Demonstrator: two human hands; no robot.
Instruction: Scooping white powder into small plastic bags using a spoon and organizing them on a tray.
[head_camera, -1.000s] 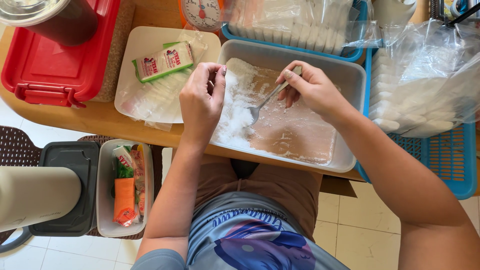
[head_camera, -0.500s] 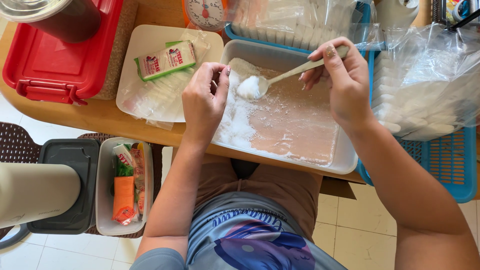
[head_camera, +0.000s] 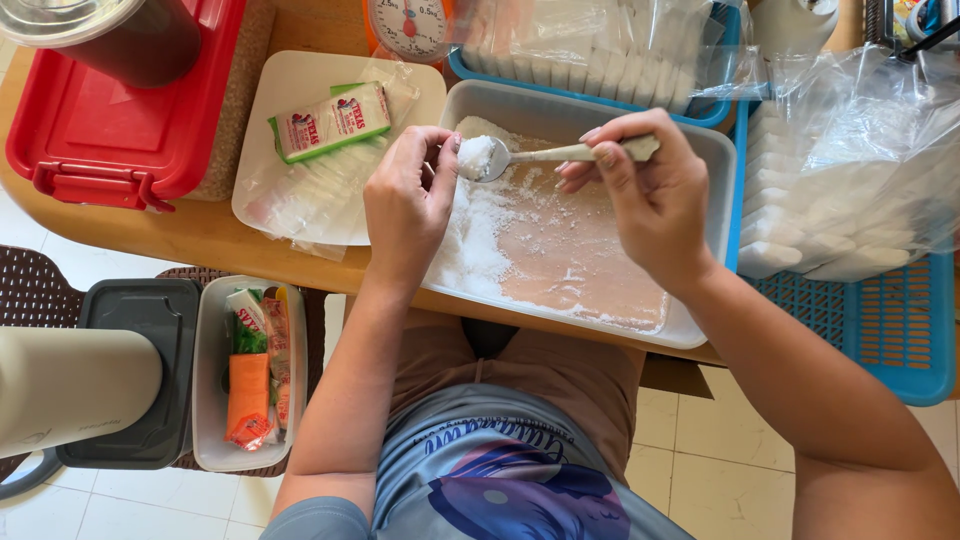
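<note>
**Spill Risk at the Spoon-to-Hand Transfer**

The right hand (head_camera: 650, 205) is closed around the handle of a metal spoon (head_camera: 520, 156), which is held roughly level with a heaped load of white granular powder in its bowl. The spoon bowl sits just beside the fingertips of the left hand (head_camera: 408, 205). The left hand is curled with thumb and fingers pinched together; it appears to hold something small and possibly transparent, but what it is cannot be told from this view. Both hands are above the grey rectangular tray (head_camera: 715, 160), which carries a bank of the same white powder (head_camera: 470, 235) along its left side and a thin scatter across its floor.

Hazards, as judged from this position:

- The load is heaped. Any tilt or jolt of the spoon would likely shed grains before they reach the left hand.
- The transfer point lies close to the tray's left wall. Powder falling leftward could land on the white plate (head_camera: 270, 110) with its clear wrappers and green-and-white packet (head_camera: 333, 120), or on the wooden surface (head_camera: 200, 235).
- If the left hand's pinch slackens, the opening it presents may close or shift, and the spoonful would miss.
</note>
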